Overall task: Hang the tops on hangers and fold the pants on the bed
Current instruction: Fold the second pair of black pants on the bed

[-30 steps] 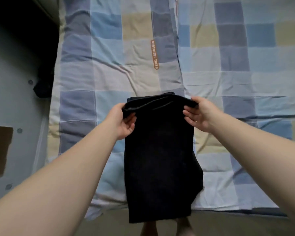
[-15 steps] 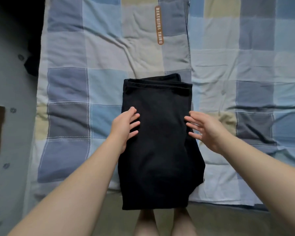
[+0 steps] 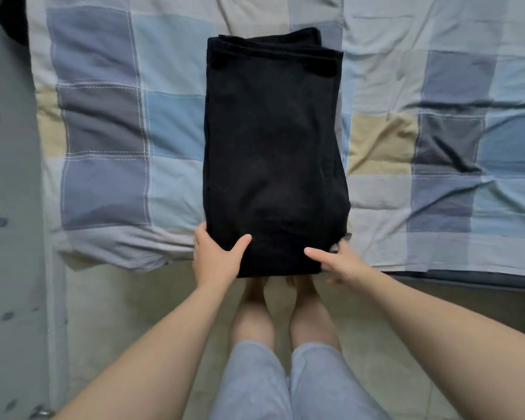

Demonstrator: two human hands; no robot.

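Looking down through the head camera, I see a pair of black pants lying folded into a long, narrow stack on the bed, lengthwise away from me and roughly in the middle of the view. Its far end, where several layers of fabric sit stepped one on another, rests well onto the checked quilt of blue, grey and beige squares. Its near end reaches past the bed's edge and hangs above my bare feet. My left hand grips the near left corner of the pants: the thumb lies flat on top of the fabric, pointing inward, while the fingers wrap around the left edge and go under it, out of sight. My right hand holds the near right corner in a mirrored way, thumb stretched across the top of the cloth toward the left hand and fingers curled around the right edge. How far they reach beneath I cannot tell. Both forearms run in from the bottom corners of the view and close on the stack from either side. The quilt is rumpled, with deep creases to the right of the pants and a bunched fold at its near left edge. Under its right part a dark mattress edge shows. Below that is a pale floor, and my legs stand on it in light grey-blue trousers that end below the knee. A grey wall with small dark spots runs along the left side.
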